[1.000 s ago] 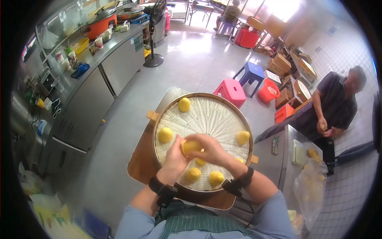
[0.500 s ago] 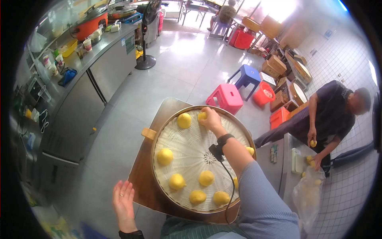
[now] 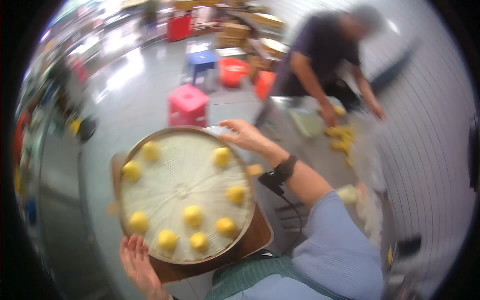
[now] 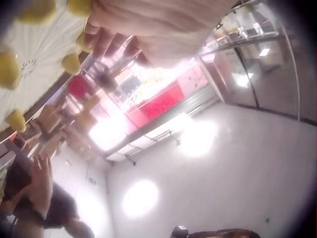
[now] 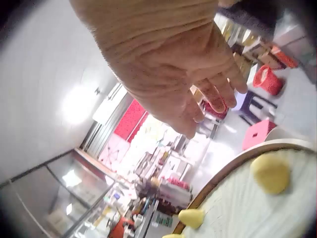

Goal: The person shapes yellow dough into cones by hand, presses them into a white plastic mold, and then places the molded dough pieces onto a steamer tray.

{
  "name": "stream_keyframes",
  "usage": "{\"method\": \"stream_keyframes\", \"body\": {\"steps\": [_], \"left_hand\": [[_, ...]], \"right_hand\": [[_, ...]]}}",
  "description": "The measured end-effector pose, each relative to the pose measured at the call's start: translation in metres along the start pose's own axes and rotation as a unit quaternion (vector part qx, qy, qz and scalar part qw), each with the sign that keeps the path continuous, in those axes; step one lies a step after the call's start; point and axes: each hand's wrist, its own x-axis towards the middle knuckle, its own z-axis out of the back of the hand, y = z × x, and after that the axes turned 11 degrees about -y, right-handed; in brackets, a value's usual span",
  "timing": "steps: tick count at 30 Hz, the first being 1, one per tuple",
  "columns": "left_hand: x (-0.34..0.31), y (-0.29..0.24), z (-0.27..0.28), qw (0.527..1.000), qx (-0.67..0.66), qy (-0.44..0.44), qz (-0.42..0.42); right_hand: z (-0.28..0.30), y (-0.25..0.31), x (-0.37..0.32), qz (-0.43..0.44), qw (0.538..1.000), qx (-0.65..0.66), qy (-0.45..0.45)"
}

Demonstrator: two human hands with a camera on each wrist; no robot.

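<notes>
Round tray: sits on the brown table [image 3: 257, 225] in front of the person; the round tray [image 3: 155, 200] has a raised rim and a pale, ridged lining.
Yellow pieces: nine yellow pieces [image 3: 192, 216] stand on the lining, two at the far left, one at the far right, one on the right, the other five towards the near side.
Left hand: the left hand [image 3: 139, 264] lies by the near-left rim with fingers extended and nothing in its grasp; whether the fingertips touch the rim, I cannot tell.
Right hand: the right hand [image 3: 243, 136] is just off the far-right rim, fingers loosely spread, holding nothing.
Feel of the pieces: probably soft, light dough, easily dented and perhaps a little tacky.
Hold on a piece: best low round its broad base with relaxed fingertips, since a squeeze at the top would likely spoil the shape.
Feel of the tray: likely stiff and rather awkward through its width; tilting could make the pieces slide.
Hold on the tray: opposite sides of the rim, or the wooden tabs [image 3: 254, 170] at left and right if they belong to it, kept level.
</notes>
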Motion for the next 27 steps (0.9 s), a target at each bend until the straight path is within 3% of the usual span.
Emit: {"method": "stream_keyframes", "body": {"steps": [3,5,7,9,13,15,17,19,21,27], "left_hand": [[0.0,0.018,-0.041,0.994,0.065,0.092,0.013],[-0.009,0.033,-0.066,0.982,0.076,0.173,0.019],[-0.034,0.051,-0.103,0.978,0.098,0.183,0.03],[-0.058,0.076,-0.138,0.961,0.135,0.236,0.057],[-0.115,0.143,-0.2,0.938,0.203,0.266,0.09],[-0.149,0.181,-0.233,0.935,0.199,0.275,0.098],[-0.178,0.214,-0.269,0.89,0.3,0.318,0.129],[-0.188,0.258,-0.3,0.854,0.335,0.361,0.165],[-0.19,0.303,-0.331,0.808,0.372,0.429,0.159],[-0.178,0.427,-0.436,0.735,0.491,0.467,0.024]], "right_hand": [[0.08,-0.055,-0.08,-0.116,0.989,-0.008,-0.087],[0.118,-0.109,-0.136,-0.265,0.95,0.086,-0.143],[0.144,-0.177,-0.194,-0.342,0.919,0.048,-0.192],[0.166,-0.223,-0.238,-0.394,0.9,0.001,-0.187],[0.227,-0.282,-0.285,-0.395,0.908,0.037,-0.135],[0.26,-0.323,-0.304,-0.348,0.933,0.053,-0.076],[0.282,-0.368,-0.325,-0.361,0.926,0.062,-0.096],[0.314,-0.388,-0.339,-0.399,0.914,-0.012,-0.075],[0.329,-0.407,-0.351,-0.4,0.914,-0.03,-0.058],[0.327,-0.449,-0.393,-0.35,0.932,-0.011,-0.091]]}}
